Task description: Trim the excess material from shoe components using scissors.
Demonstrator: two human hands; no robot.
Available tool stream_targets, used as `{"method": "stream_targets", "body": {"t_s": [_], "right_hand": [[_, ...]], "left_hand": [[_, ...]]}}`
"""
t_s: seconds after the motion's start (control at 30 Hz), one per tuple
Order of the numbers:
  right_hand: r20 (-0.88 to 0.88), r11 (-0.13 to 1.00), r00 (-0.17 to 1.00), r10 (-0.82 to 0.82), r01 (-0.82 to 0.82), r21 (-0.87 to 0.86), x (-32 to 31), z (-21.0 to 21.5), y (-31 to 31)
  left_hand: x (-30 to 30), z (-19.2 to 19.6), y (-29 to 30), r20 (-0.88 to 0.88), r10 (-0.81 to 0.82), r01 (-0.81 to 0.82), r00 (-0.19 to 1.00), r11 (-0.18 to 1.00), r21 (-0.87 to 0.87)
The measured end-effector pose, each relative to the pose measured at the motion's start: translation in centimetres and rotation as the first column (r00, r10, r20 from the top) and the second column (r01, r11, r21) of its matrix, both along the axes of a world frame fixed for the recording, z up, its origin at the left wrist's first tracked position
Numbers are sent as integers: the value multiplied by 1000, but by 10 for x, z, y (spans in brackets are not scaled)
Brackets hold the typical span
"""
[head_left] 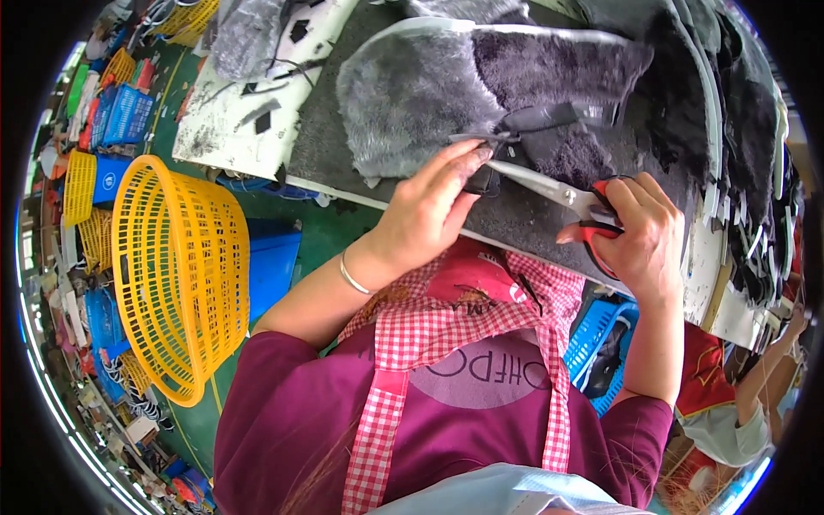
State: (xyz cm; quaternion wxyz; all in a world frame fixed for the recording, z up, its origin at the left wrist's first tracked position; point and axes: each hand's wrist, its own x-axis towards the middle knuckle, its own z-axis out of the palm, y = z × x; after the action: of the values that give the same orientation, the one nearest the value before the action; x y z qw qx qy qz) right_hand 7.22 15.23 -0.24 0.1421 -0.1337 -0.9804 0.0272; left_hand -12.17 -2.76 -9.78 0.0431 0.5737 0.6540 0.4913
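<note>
My right hand (639, 227) is closed round the red and black handles of a pair of scissors (541, 183). The blades point left, and their tips reach the fingertips of my left hand (433, 196). That hand pinches a small black piece of material (486, 180) over the table's near edge. Just beyond it lies a grey furry fabric piece (412, 99), joined to a dark plum-grey furry section (558, 69) with a pale edge along the top. A black strip (549, 116) rests across the dark fur. Whether the blades are cutting anything, I cannot tell.
Dark furry pieces with pale edging (721, 112) hang in a pile at the right. A white board (249, 120) with black scraps covers the table's left. A yellow basket (184, 275) stands left, a blue crate (601, 348) below the table. Another person's arm (768, 369) shows at right.
</note>
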Motion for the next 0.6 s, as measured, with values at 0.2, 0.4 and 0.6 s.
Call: {"method": "stream_targets", "body": {"t_s": [0.2, 0.4, 0.6], "right_hand": [[247, 986, 955, -165, 166, 14, 29, -19, -4], [266, 984, 950, -165, 178, -24, 36, -24, -8], [231, 981, 971, -60, 100, -167, 34, -34, -22]], "left_hand": [[8, 35, -29, -89, -133, 62, 987, 830, -555], [-32, 26, -9, -418, -350, 190, 838, 906, -377], [-56, 32, -3, -255, -470, 339, 845, 840, -423]]}}
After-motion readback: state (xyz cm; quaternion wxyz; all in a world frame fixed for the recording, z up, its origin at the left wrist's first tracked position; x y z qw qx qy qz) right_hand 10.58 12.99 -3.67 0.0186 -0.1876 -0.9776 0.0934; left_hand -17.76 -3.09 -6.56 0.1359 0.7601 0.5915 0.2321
